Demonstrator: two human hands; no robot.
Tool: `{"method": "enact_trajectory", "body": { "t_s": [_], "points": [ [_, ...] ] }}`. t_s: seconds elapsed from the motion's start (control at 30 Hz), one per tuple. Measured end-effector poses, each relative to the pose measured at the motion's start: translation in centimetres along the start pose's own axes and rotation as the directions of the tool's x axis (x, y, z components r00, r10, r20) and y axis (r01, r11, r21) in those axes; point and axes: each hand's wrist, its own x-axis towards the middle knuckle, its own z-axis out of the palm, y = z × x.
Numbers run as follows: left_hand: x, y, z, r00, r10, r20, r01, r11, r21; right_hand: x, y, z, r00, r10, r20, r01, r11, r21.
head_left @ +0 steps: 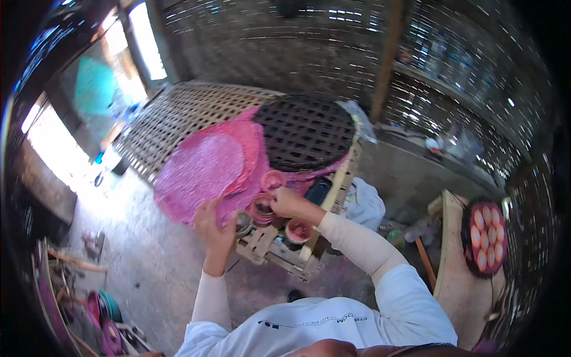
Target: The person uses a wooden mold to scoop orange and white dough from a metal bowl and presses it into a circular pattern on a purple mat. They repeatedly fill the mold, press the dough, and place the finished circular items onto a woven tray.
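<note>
My right hand (288, 204) is closed at the rim of a red cup with dark contents (261, 213); what its fingers hold is hidden. My left hand (212, 229) has its fingers apart and curved, at the front edge of the pink round sheets (196, 166), beside a small grey container (242, 225). A pink cup (272, 179) stands behind my right hand, another (299, 232) in front of it. A black woven round tray (303, 131) lies on pink material at the back of the slatted bamboo platform (157, 119).
A dark narrow container (317, 190) and white cloth (366, 211) are at the platform's right. A wooden board (450, 250) bears a black pan with round wells (484, 238). Bottles (447, 65) line a wall shelf. Bowls (105, 309) sit at lower left, bright openings at upper left.
</note>
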Motion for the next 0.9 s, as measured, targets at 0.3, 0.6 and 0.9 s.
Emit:
{"method": "enact_trajectory", "body": {
  "t_s": [0.3, 0.6, 0.9],
  "points": [
    [-3.3, 10.5, 2.5, 0.991, 0.038, -0.131, -0.104, 0.830, -0.549, -14.1, 5.7, -15.6, 0.997, -0.060, 0.051, -0.022, 0.404, 0.914],
    [-7.3, 25.3, 7.6, 0.826, 0.075, 0.558, 0.400, 0.620, -0.675, -41.0, 24.8, -36.3, 0.405, 0.375, -0.834, -0.154, 0.927, 0.342],
    [-8.4, 37.0, 21.4, 0.718, 0.531, 0.450, 0.076, 0.582, -0.810, -46.6, 43.0, -39.6, 0.170, 0.385, -0.907, -0.689, 0.704, 0.170]
  ]
}}
